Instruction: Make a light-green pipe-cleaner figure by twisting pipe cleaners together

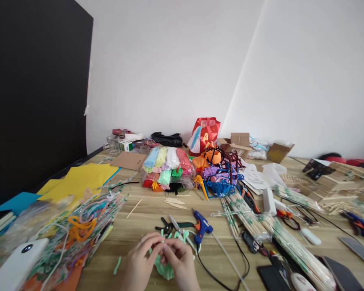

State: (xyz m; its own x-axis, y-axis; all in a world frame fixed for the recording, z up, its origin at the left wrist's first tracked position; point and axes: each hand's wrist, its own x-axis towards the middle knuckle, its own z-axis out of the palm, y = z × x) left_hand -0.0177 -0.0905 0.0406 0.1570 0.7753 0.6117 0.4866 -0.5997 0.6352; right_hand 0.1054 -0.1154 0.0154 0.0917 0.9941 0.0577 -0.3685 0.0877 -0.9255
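Both my hands meet at the bottom centre of the wooden table (145, 214). My left hand (139, 260) and my right hand (180, 260) pinch a light green fuzzy piece (165, 270), fingers curled together over it. A short green scrap (117, 265) lies just left of my left hand. Black-handled scissors (171, 227) and a blue glue gun (202, 229) lie just beyond my fingers.
Clear bags of coloured pipe cleaners (166, 167) sit mid-table, more in plastic at the left (85, 226). A white power bank (16, 264) lies at bottom left, yellow paper sheets (79, 180) behind it. Bundles of bamboo sticks (251, 220), a phone (271, 277) and boxes fill the right.
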